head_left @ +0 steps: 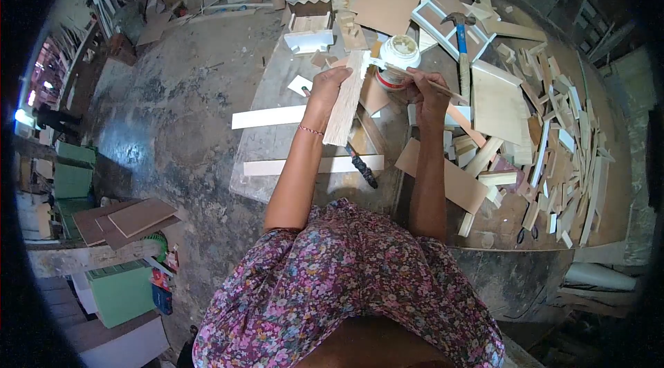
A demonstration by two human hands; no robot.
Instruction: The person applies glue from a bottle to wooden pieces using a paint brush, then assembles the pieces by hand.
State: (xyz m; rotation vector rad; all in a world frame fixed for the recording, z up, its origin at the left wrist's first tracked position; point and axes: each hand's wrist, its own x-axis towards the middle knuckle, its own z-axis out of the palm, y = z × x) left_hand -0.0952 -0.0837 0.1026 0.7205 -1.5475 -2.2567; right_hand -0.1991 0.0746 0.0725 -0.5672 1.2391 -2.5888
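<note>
My left hand is closed around the edge of a pale wooden board, held tilted above the table. My right hand pinches a thin wooden stick. Its far end, coated with white paste, touches or nearly touches the board's upper edge. Just behind the stick stands an open white jar with whitish stuff inside and smeared on its rim. Below the board, a tool with a black-wrapped handle lies across a white strip.
A hammer with a blue and wooden handle lies by a white frame. Many wood offcuts pile up on the right. A small wooden box stands at the back. Brown panels lie off to the left.
</note>
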